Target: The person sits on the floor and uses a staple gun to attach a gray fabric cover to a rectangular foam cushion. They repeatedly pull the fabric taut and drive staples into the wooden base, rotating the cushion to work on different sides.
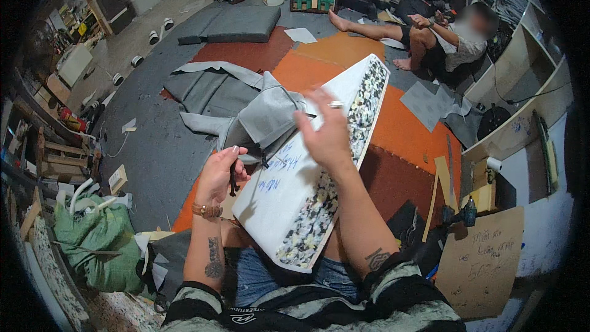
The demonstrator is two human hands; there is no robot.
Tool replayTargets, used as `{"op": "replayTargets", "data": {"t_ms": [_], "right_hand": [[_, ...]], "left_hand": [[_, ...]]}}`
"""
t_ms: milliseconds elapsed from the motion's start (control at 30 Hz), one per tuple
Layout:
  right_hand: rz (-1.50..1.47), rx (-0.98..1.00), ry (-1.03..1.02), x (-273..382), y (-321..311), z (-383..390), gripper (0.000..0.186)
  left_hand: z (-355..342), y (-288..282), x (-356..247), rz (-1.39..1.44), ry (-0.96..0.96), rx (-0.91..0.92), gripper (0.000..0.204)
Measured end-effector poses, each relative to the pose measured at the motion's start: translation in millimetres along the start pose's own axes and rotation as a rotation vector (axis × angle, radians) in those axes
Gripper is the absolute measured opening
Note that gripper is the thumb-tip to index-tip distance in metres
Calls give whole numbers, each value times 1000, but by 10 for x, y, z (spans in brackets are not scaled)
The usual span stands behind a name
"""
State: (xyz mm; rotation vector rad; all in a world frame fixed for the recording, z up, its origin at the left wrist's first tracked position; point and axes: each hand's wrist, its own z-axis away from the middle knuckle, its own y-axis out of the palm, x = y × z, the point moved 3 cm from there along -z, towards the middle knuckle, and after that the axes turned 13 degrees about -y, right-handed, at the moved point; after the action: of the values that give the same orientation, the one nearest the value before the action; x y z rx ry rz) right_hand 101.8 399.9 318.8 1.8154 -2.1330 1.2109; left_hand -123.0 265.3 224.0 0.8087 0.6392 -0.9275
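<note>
Across my lap lies a foam block [276, 209] with a white face, blue handwriting and a speckled black, white and yellow side. A grey fabric cover [258, 117] is bunched against its far left edge, with its panels spread on the floor beyond. My left hand [222, 175], a watch on its wrist, is closed at the block's left side. A dark, cord-like strip hangs at its fingers; what they pinch is too small to name. Over the white face, beside the cover, my right hand [326, 132] is smeared by motion, its grip unclear.
Grey cushions [236, 24] lie beyond the cover on orange and brown floor pieces [393, 129]. Another person [455, 43] sits at the far right. A green sack [95, 243] stands at left; a cordless drill [464, 212] and marked cardboard [482, 264] are at right.
</note>
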Motion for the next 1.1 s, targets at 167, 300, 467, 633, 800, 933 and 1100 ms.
{"op": "replayTargets", "data": {"t_ms": [167, 300, 467, 633, 800, 933, 1100], "right_hand": [[-359, 733, -15, 100, 599, 17, 47], [-476, 1064, -2, -210, 967, -201, 52], [-373, 1245, 400, -665, 1004, -110, 44], [-58, 1233, 185, -756, 957, -134, 34], [332, 1287, 199, -800, 1033, -167, 29], [518, 1167, 212, -793, 1079, -162, 26], [597, 1134, 182, -704, 1122, -94, 21]], "left_hand": [[-48, 263, -36, -109, -34, 149, 21], [-177, 321, -181, -251, -64, 91, 18], [-274, 328, -156, -328, -64, 131, 17], [-474, 354, 208, -282, -7, -48, 16], [-630, 459, 492, -345, 120, -126, 16], [-666, 531, 653, -434, 252, -251, 18], [-676, 503, 766, -492, 260, -382, 22]]}}
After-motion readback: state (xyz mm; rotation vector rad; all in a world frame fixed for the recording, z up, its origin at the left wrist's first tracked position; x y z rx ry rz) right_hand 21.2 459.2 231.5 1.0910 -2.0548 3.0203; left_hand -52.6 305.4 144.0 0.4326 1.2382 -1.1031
